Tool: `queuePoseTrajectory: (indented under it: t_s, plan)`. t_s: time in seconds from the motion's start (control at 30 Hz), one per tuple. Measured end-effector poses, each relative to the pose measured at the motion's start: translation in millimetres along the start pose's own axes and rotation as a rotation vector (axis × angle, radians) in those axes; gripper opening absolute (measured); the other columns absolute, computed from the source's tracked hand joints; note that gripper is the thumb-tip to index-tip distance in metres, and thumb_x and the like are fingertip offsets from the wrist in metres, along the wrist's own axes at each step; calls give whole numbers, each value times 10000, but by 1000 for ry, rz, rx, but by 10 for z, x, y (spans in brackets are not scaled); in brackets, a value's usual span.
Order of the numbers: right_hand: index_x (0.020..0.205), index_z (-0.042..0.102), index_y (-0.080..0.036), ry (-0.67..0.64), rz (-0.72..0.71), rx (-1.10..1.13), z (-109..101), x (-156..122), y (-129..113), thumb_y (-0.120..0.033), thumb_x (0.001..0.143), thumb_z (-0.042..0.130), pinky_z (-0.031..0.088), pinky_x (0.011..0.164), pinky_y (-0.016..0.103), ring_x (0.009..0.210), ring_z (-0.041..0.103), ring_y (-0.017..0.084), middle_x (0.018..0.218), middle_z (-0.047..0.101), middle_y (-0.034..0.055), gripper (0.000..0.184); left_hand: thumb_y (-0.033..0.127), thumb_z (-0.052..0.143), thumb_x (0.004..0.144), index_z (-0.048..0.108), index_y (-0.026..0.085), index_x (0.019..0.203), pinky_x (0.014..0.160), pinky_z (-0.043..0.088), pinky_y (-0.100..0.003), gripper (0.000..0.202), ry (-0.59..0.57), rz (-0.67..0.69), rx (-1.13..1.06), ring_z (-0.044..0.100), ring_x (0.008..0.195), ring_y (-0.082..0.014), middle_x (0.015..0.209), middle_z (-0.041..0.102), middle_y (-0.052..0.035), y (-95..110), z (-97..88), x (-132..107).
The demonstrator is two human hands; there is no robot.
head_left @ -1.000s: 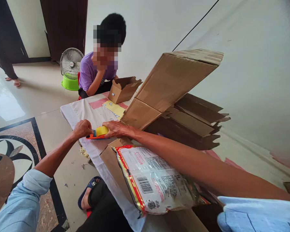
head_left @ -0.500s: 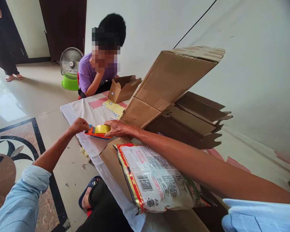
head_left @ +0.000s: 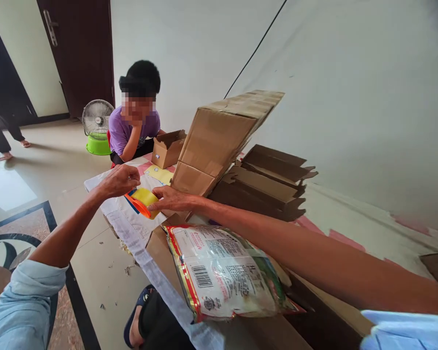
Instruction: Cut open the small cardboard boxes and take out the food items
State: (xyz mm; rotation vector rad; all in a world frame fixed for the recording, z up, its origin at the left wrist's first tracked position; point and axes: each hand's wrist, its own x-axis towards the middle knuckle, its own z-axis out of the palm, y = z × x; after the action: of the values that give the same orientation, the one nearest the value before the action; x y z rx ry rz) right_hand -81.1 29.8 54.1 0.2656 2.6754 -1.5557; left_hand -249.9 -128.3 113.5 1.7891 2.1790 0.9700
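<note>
My right hand (head_left: 172, 198) grips a blue-and-orange tape dispenser (head_left: 140, 207) carrying a wide roll of yellow tape (head_left: 145, 196). The dispenser is tilted above the table's cloth. Close to its far-left end is my left hand (head_left: 121, 181), its fingers pinched together; whatever they hold is too small to make out. Under my right forearm a printed plastic food bag (head_left: 222, 272) lies on a cardboard box (head_left: 164, 248), partly hidden by the bag. Beyond my right wrist a large cardboard flap (head_left: 213, 141) stands up at a slant.
Small open cartons (head_left: 266, 182) are stacked to the right, by the wall. Another small carton (head_left: 168, 149) sits at the far end, before a seated person in purple (head_left: 118, 131). A fan (head_left: 97, 119) stands behind. Someone else stands at far left.
The dispenser has tipped in my right hand. My left hand has risen from its end and sits slightly above it. My view has shifted, moving the background down and left.
</note>
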Motion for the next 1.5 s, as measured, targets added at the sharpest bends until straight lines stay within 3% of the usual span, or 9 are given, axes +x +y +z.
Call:
queuePoseTrajectory:
  t_s: [0.17,0.37,0.57,0.67,0.8,0.93,1.07,1.33,1.5]
  plan:
    - [917,676,-204,114,-118,334,11,-418,-469,-495,660,941,534,679,299,781,656,175,900,716,14,470,214,644,821,699,168,726,644,416,-274,119,35,216,129,595,691,-148,728,701,-17,693,-477,52]
    - [1107,718,-209,327,-359,667,169,-1493,-1154,-475,719,956,595,723,294,813,706,161,993,757,22,528,240,643,893,670,174,748,638,413,-277,161,-10,512,196,536,673,-127,731,646,-7,2085,-881,-167]
    - [1081,737,-212,583,-451,741,551,-2603,-1407,-710,764,854,580,704,312,786,695,188,919,740,33,601,236,645,920,694,164,824,686,471,-238,130,-210,611,238,637,753,-137,751,602,14,3352,-862,-434]
    - [1129,706,-251,899,-398,813,841,-3012,-1248,-853,818,690,587,737,355,889,722,253,980,751,64,677,249,666,920,696,171,826,733,518,-258,126,-360,644,236,674,798,-161,763,604,15,3737,-689,-562]
    - [1110,684,-282,1221,-298,965,1196,-3370,-852,-849,819,684,588,903,391,1172,691,303,1206,742,94,637,247,615,971,675,207,850,716,522,-274,141,-537,883,187,654,782,-163,831,682,-14,4017,-333,-720]
    - [1008,704,-271,1001,-286,1111,1477,-3540,-483,-845,701,786,590,838,459,981,731,329,1006,762,93,656,164,521,1027,639,207,864,720,494,-279,206,-676,1096,164,631,784,-159,863,687,-35,4132,88,-746]
    - [913,759,-301,1015,-326,1197,1693,-3629,-339,-765,655,872,589,838,467,886,713,317,911,743,86,542,131,482,1036,621,204,876,716,468,-289,223,-752,1173,164,603,774,-163,858,657,-30,4161,384,-683]
    - [1098,783,-233,828,-299,1385,1659,-3820,-424,-679,776,853,567,722,318,854,729,219,1030,776,62,555,138,472,1066,613,208,879,662,437,-280,244,-697,1268,150,552,702,-157,789,605,-12,4317,523,-608]
    - [1296,704,-257,1198,-398,1267,1498,-3794,-399,-541,647,973,547,1042,429,1230,682,308,1325,730,95,758,120,536,1050,637,222,987,698,505,-295,157,-683,1263,70,638,782,-184,888,677,-47,4276,444,-745]
